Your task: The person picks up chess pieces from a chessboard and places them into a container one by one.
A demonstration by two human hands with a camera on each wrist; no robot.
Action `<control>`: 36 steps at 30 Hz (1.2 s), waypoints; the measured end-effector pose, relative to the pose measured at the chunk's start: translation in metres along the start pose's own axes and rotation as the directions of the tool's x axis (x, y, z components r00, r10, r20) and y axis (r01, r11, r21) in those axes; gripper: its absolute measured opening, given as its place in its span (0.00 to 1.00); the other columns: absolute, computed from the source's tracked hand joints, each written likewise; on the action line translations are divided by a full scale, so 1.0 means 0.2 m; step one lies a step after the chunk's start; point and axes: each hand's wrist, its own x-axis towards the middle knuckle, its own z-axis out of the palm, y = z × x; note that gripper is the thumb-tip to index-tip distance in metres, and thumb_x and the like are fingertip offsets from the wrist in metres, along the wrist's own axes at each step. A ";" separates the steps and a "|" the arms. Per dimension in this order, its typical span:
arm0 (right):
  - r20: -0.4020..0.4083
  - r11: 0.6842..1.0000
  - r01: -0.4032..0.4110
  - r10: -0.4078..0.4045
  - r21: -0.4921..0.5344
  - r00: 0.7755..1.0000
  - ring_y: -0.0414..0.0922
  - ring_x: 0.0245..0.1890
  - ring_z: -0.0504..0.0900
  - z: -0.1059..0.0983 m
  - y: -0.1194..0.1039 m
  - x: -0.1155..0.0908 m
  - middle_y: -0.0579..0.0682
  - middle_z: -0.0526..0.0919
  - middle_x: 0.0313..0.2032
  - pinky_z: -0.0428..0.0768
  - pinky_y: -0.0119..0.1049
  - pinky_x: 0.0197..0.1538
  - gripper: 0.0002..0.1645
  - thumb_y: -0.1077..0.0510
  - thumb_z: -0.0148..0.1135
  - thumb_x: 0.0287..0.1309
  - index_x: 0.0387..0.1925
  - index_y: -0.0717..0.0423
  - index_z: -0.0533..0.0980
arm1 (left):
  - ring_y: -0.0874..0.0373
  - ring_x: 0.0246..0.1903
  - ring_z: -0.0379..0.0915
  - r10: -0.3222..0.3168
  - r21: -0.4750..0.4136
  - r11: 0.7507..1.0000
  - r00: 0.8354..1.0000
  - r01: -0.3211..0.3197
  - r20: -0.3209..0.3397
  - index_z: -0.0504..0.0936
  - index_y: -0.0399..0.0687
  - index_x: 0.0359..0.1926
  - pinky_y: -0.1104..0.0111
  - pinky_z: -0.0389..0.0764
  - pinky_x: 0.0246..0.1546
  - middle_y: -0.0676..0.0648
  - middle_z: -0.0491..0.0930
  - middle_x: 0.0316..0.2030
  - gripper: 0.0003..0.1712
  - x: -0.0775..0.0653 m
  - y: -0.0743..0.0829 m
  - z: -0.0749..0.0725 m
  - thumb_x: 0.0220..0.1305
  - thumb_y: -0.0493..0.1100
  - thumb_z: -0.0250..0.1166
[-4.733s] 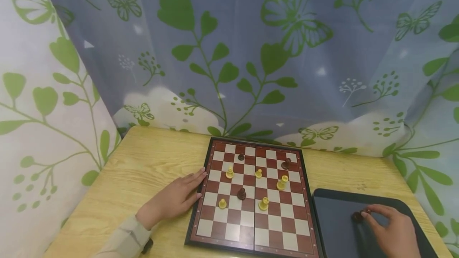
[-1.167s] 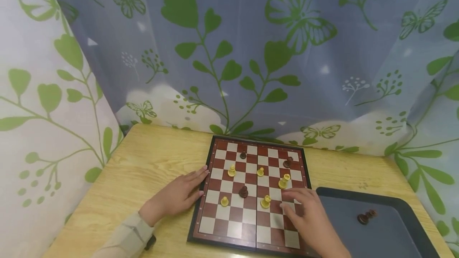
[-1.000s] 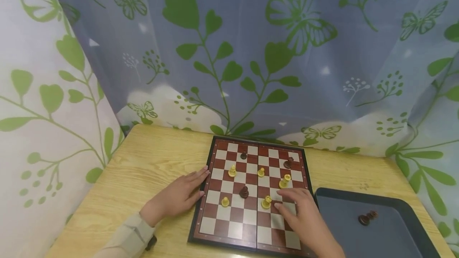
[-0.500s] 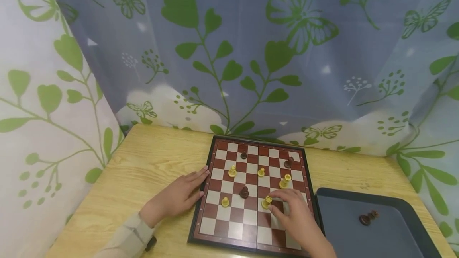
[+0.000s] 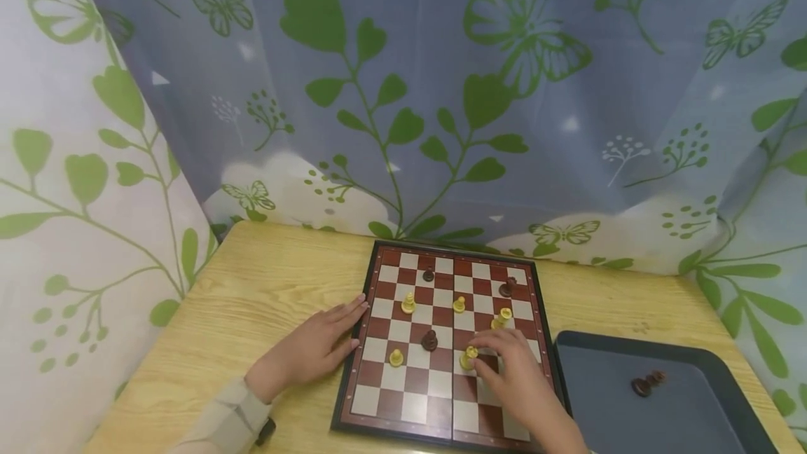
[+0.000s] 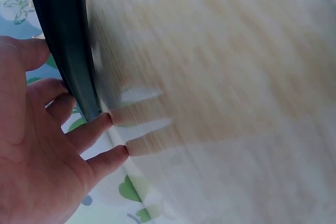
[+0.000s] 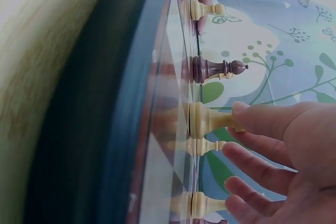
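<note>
My left hand (image 5: 309,349) rests with extended fingers against the left edge of the chessboard (image 5: 416,408); in the left wrist view its fingertips (image 6: 119,151) touch the wooden table beside the dark board side. My right hand (image 5: 517,377) is over the board's right half. Its thumb and index finger pinch the top of a yellow chess piece with a crown-like head (image 5: 467,358), whose base stands upright at the board in the right wrist view. Close by are a yellow rook (image 5: 502,317), a dark bishop (image 5: 429,340) and a yellow pawn (image 5: 396,357).
Farther back on the board stand a dark pawn (image 5: 429,274), a yellow bishop (image 5: 408,303), a yellow pawn (image 5: 459,305) and a dark piece (image 5: 507,288). A dark tray (image 5: 605,426) to the right holds a dark chess piece (image 5: 643,387) lying on its side. A patterned curtain (image 5: 435,188) hangs behind.
My right hand has left the dark piece lying in the tray, come left over the board, and taken the crowned yellow piece between thumb and finger. My left hand has stayed at the board edge.
</note>
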 end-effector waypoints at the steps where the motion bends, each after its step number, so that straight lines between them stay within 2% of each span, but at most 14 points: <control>1: -0.004 1.000 0.005 -0.005 -0.006 1.000 0.52 0.57 0.75 0.00 0.00 0.00 0.48 0.86 0.49 0.78 0.54 0.59 0.10 0.63 0.77 0.53 0.37 0.47 0.87 | 0.37 0.72 0.61 0.000 0.001 1.000 1.000 0.000 0.000 0.59 0.40 0.78 0.39 0.66 0.69 0.42 0.55 0.78 0.34 0.00 0.00 0.00 0.79 0.52 0.51; 8: 0.018 1.000 0.002 -0.001 -0.014 1.000 0.54 0.58 0.75 -0.01 -0.01 -0.02 0.48 0.85 0.49 0.78 0.57 0.60 0.09 0.61 0.78 0.52 0.33 0.45 0.86 | 0.36 0.72 0.60 -0.009 -0.007 1.000 1.000 0.009 0.023 0.59 0.40 0.78 0.39 0.65 0.70 0.42 0.54 0.78 0.34 0.01 0.00 0.01 0.80 0.53 0.49; 14: -0.019 0.999 0.020 -0.019 0.041 1.000 0.52 0.59 0.75 -0.08 -0.05 -0.06 0.47 0.84 0.51 0.78 0.57 0.60 0.09 0.58 0.75 0.56 0.41 0.47 0.87 | 0.36 0.72 0.60 -0.021 -0.008 1.000 0.999 0.022 0.029 0.59 0.40 0.78 0.39 0.64 0.70 0.42 0.54 0.78 0.34 0.00 0.01 0.00 0.79 0.51 0.51; 18: -0.075 0.998 0.059 -0.057 0.025 0.996 0.50 0.57 0.76 -0.11 -0.04 -0.09 0.44 0.85 0.49 0.79 0.57 0.59 0.12 0.59 0.75 0.56 0.44 0.47 0.87 | 0.36 0.72 0.61 -0.023 -0.004 1.000 0.999 0.024 0.030 0.58 0.40 0.78 0.40 0.65 0.70 0.42 0.54 0.78 0.35 0.00 0.01 -0.01 0.79 0.51 0.52; 24: -0.201 0.989 0.147 -0.146 -0.009 0.969 0.48 0.52 0.78 -0.13 0.01 -0.15 0.41 0.86 0.46 0.80 0.57 0.55 0.17 0.63 0.78 0.52 0.44 0.48 0.87 | 0.36 0.72 0.61 -0.020 -0.001 1.000 1.000 0.020 0.024 0.59 0.40 0.78 0.39 0.65 0.70 0.42 0.54 0.78 0.35 0.00 0.01 -0.01 0.79 0.51 0.52; 28: -0.250 0.989 0.147 -0.150 -0.032 0.957 0.47 0.51 0.78 -0.14 0.04 -0.19 0.40 0.85 0.46 0.81 0.58 0.54 0.19 0.64 0.78 0.51 0.46 0.48 0.87 | 0.36 0.72 0.60 -0.023 0.002 1.000 0.999 0.023 0.028 0.58 0.41 0.78 0.40 0.65 0.70 0.43 0.54 0.78 0.35 0.00 0.01 -0.01 0.79 0.52 0.51; 31: -0.315 0.987 0.147 -0.159 -0.062 0.936 0.47 0.51 0.78 -0.15 0.07 -0.22 0.41 0.86 0.45 0.82 0.57 0.51 0.21 0.66 0.79 0.48 0.45 0.48 0.87 | 0.36 0.72 0.61 -0.019 -0.002 1.000 1.000 0.019 0.022 0.59 0.40 0.78 0.39 0.65 0.69 0.42 0.54 0.78 0.34 0.00 0.01 -0.01 0.79 0.51 0.51; 33: -0.362 0.986 0.141 -0.164 -0.088 0.918 0.46 0.51 0.77 -0.16 0.09 -0.23 0.42 0.86 0.44 0.83 0.53 0.50 0.21 0.67 0.80 0.46 0.44 0.49 0.87 | 0.35 0.72 0.61 -0.019 -0.003 1.000 1.000 0.019 0.022 0.59 0.40 0.78 0.38 0.66 0.69 0.42 0.55 0.78 0.34 0.00 0.01 -0.02 0.80 0.51 0.51; 36: -0.422 0.986 0.119 -0.158 -0.117 0.893 0.45 0.50 0.76 -0.17 0.12 -0.25 0.43 0.87 0.44 0.80 0.39 0.52 0.21 0.66 0.81 0.43 0.41 0.50 0.87 | 0.35 0.72 0.61 -0.009 -0.009 1.000 1.000 0.009 0.016 0.59 0.40 0.78 0.38 0.66 0.69 0.41 0.55 0.78 0.34 0.00 0.01 -0.02 0.80 0.51 0.51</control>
